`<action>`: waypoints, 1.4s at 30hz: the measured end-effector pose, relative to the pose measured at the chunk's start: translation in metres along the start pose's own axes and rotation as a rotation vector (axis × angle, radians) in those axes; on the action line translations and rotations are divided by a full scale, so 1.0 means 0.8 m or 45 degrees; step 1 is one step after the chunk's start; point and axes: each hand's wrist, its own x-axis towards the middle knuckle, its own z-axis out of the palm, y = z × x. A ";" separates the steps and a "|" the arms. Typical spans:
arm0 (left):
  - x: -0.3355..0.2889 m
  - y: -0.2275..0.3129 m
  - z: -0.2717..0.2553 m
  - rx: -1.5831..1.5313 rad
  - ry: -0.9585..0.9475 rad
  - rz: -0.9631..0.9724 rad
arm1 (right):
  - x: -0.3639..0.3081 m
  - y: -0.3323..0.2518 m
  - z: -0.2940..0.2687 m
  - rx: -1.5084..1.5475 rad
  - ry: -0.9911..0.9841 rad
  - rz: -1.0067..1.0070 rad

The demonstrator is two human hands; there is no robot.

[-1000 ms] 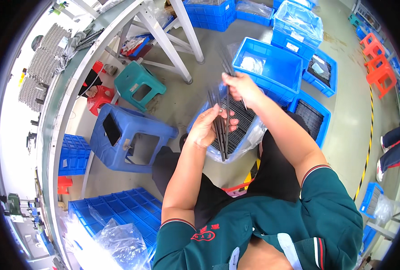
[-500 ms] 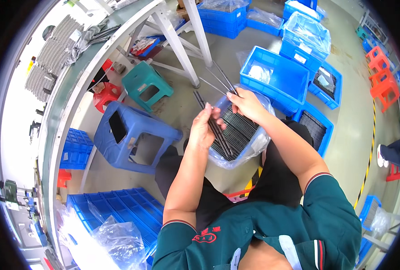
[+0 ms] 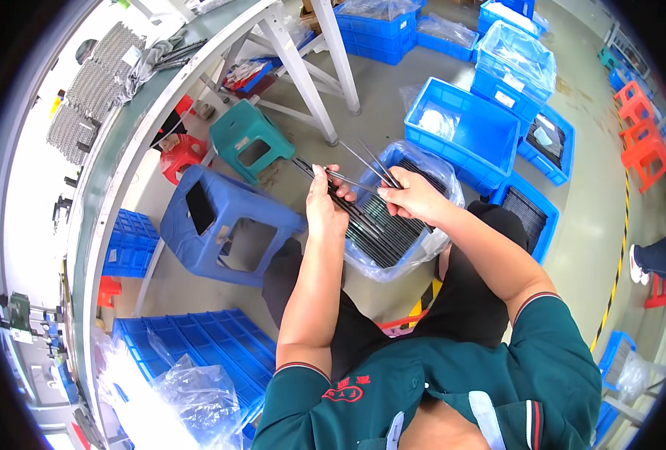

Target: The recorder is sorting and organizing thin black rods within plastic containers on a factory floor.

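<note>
My left hand [image 3: 328, 204] is closed round a bundle of thin black rods [image 3: 366, 229], which slant from upper left to lower right. My right hand [image 3: 415, 196] pinches a few more dark rods [image 3: 376, 163] that fan out toward the upper left. One of these reaches across to the fingers of my left hand. Below both hands is a blue bin [image 3: 444, 238] lined with clear plastic, filled with many rods [image 3: 402, 238] lying side by side. The far ends of the left bundle hang over this bin.
A blue stool [image 3: 232, 214] with a black phone [image 3: 199, 208] on it stands left, a green stool [image 3: 252, 124] behind it. Blue crates [image 3: 464, 124] stand beyond the bin. Another bin of rods [image 3: 547, 206] lies right. A white-framed workbench [image 3: 112, 176] runs along the left.
My left hand has shifted slightly left, and its bundle now tilts flatter. The rods in my right hand have spread, one now reaching my left fingers.
</note>
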 end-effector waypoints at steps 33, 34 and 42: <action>-0.019 -0.028 0.024 0.387 -0.149 -0.180 | 0.023 -0.018 -0.020 0.517 0.155 -0.100; -0.022 -0.031 0.024 0.364 -0.212 -0.288 | 0.023 -0.016 -0.023 0.598 0.076 -0.099; -0.028 -0.049 0.028 0.556 -0.392 -0.511 | 0.041 -0.010 -0.019 0.542 0.266 -0.120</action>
